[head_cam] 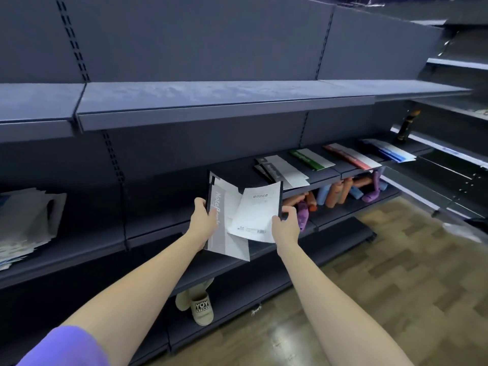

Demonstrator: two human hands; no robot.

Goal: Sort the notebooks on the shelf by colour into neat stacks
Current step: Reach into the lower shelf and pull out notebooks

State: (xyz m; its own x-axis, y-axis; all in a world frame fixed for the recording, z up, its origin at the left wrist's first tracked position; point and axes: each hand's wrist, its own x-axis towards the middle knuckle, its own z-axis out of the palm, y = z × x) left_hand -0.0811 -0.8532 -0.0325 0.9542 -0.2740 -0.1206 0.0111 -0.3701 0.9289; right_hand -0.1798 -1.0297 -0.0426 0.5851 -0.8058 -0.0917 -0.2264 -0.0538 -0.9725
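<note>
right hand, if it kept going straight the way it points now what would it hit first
Probably the black-spined notebooks lying on the shelf ahead; the right hand already grips held notebooks. Depth is uncertain from one view.

A single wide-angle head camera looked forward and down from standing height, close to a dark shelving unit (227, 112) that filled the upper and left frame. Both forearms reached in from the bottom edge, the left hand (203, 217) and right hand (286, 224) near frame centre. The wooden floor (396, 273) showed at lower right, and straight shelf edges bowed toward the frame borders.
</note>
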